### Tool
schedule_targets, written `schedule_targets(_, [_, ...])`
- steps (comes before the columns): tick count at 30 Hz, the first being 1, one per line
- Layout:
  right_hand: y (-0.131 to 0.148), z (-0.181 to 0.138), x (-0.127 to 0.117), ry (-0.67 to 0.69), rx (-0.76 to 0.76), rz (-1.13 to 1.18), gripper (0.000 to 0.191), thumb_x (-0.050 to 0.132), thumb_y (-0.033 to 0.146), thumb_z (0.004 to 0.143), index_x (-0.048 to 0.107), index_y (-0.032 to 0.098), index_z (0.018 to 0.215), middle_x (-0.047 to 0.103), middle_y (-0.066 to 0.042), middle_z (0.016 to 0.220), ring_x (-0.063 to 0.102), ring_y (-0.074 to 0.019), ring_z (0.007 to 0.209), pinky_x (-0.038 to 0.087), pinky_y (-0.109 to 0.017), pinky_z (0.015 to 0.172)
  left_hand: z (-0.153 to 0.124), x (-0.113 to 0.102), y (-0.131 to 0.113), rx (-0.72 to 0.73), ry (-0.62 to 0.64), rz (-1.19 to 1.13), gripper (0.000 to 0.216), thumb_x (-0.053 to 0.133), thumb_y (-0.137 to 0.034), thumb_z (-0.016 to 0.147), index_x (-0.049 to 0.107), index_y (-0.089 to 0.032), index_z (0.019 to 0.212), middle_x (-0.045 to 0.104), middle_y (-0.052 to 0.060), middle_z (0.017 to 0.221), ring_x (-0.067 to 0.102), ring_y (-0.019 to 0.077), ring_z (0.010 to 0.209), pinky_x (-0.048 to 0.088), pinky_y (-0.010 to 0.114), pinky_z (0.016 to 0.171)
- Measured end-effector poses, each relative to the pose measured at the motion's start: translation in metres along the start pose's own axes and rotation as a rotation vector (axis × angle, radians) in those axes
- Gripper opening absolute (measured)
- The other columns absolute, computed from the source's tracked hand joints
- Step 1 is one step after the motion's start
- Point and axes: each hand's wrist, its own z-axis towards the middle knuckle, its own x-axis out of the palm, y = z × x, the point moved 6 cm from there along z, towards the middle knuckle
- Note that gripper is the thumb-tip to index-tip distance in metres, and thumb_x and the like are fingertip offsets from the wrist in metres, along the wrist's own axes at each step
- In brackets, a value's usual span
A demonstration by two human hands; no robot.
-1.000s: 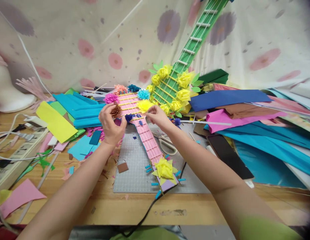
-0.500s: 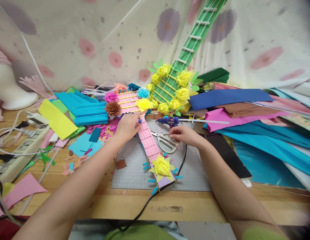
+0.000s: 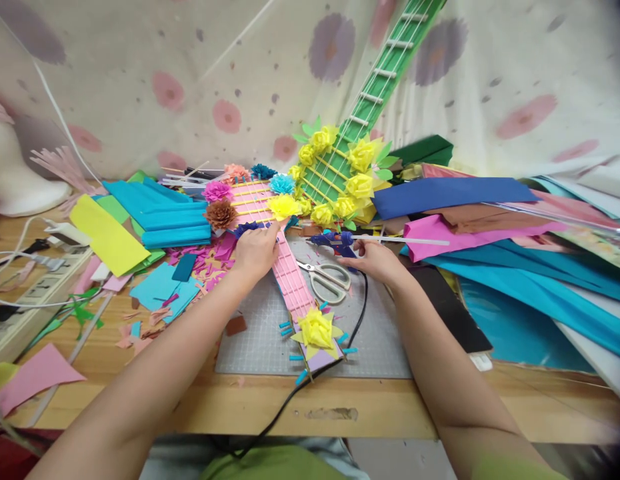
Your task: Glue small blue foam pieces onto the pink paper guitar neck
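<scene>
A small pink paper guitar lies on the grey cutting mat, its neck toward me. Paper flowers ring its body, and a yellow flower sits on the headstock between blue pegs. My left hand rests at the lower body with fingers closed against a dark blue paper flower, which it partly covers. To the right of the neck, my right hand has its fingers closed around the handle of a blue hot glue gun, with a glue stick jutting from its back. White-handled scissors lie just below.
A larger green paper guitar with yellow roses leans behind. Crepe paper is piled at right, and blue folded paper at left. Paper scraps and a power strip are on the left. A black cord crosses the front edge.
My right hand has moved up and taken hold of the glue gun's handle. My left hand stays at the dark blue flower. The whole view has shifted slightly.
</scene>
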Motion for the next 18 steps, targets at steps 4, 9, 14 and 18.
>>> schedule_targets(4, [0.002, 0.005, 0.008, -0.070, -0.096, 0.092, 0.045, 0.064, 0.059, 0.063, 0.057, 0.019, 0.082, 0.061, -0.006, 0.081, 0.054, -0.0187, 0.072, 0.038, -0.029, 0.063, -0.004, -0.003, 0.008, -0.116, -0.019, -0.028, 0.035, 0.050, -0.020, 0.079, 0.056, -0.019, 0.114, 0.071, 0.007, 0.085, 0.065, 0.0236, 0.079, 0.042, 0.032, 0.067])
schedule_targets(9, [-0.001, 0.011, 0.017, -0.088, -0.100, 0.209, 0.046, 0.065, 0.055, 0.064, 0.060, 0.017, 0.091, 0.063, -0.006, 0.086, 0.055, -0.0194, 0.077, 0.041, -0.030, 0.069, -0.009, -0.009, 0.016, -0.225, -0.036, -0.151, 0.032, 0.058, -0.022, 0.077, 0.057, -0.023, 0.109, 0.072, 0.005, 0.088, 0.066, 0.0244, 0.082, 0.043, 0.031, 0.065])
schedule_targets(14, [0.000, 0.014, 0.024, -0.151, -0.058, 0.250, 0.050, 0.066, 0.052, 0.065, 0.063, 0.015, 0.098, 0.063, -0.011, 0.097, 0.055, -0.0227, 0.089, 0.042, -0.033, 0.077, -0.012, -0.009, 0.023, -0.308, -0.069, -0.354, 0.033, 0.063, -0.019, 0.073, 0.059, -0.025, 0.106, 0.073, 0.001, 0.087, 0.066, 0.0236, 0.084, 0.044, 0.031, 0.065])
schedule_targets(18, [0.003, 0.015, 0.033, -0.137, -0.038, 0.318, 0.048, 0.064, 0.050, 0.067, 0.065, 0.014, 0.099, 0.065, -0.010, 0.094, 0.057, -0.0216, 0.087, 0.043, -0.032, 0.077, -0.016, -0.007, 0.034, -0.409, -0.108, -0.541, 0.027, 0.066, -0.022, 0.071, 0.063, -0.024, 0.097, 0.073, 0.001, 0.083, 0.067, 0.0226, 0.082, 0.045, 0.032, 0.068])
